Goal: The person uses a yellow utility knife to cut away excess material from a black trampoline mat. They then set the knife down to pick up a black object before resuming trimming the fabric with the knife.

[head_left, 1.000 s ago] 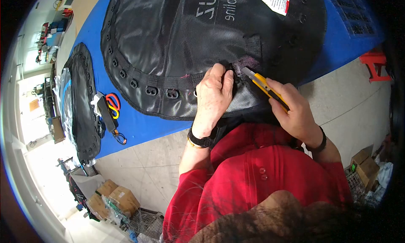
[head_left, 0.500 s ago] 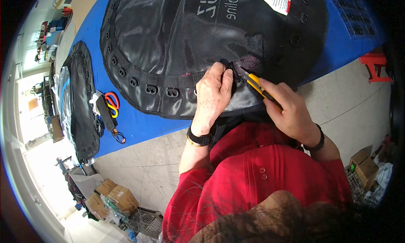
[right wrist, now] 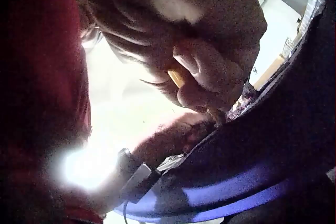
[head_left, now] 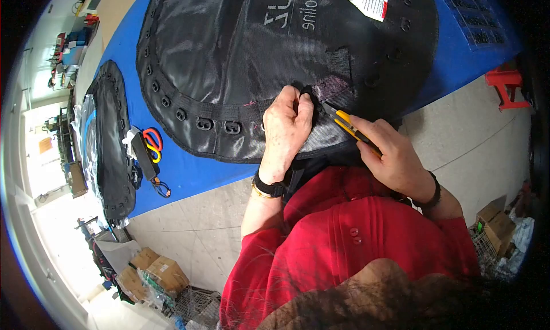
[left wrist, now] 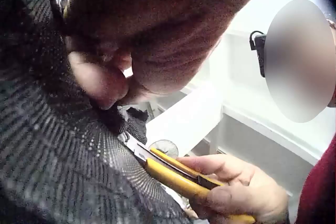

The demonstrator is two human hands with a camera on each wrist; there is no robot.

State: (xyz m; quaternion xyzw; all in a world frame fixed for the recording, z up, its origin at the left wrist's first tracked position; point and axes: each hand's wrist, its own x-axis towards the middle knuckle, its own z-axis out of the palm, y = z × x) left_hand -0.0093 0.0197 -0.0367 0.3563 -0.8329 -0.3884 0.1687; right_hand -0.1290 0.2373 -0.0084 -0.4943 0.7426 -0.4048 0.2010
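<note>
A round black mesh trampoline mat with mirrored lettering lies before me. Near its front edge my left hand pinches a bunched fold of black webbing between thumb and fingers. My right hand grips a yellow utility knife with its metal blade out. That blade points at the mesh close beside the left fingertips in the left wrist view. Just behind the blade is a patch of purplish stitching on the webbing. The right wrist view shows little of the knife, mostly hidden by the fingers.
Plastic rings run along the mat's edge, and a white label lies on it. The blue table also holds red-and-yellow-handled scissors and a second black mat at left. A red stool stands on the floor at right.
The knife blade has shifted from the purplish stitching toward my body, near the left fingertips. My left hand keeps its pinch on the webbing, and the mat appears slightly further left.
</note>
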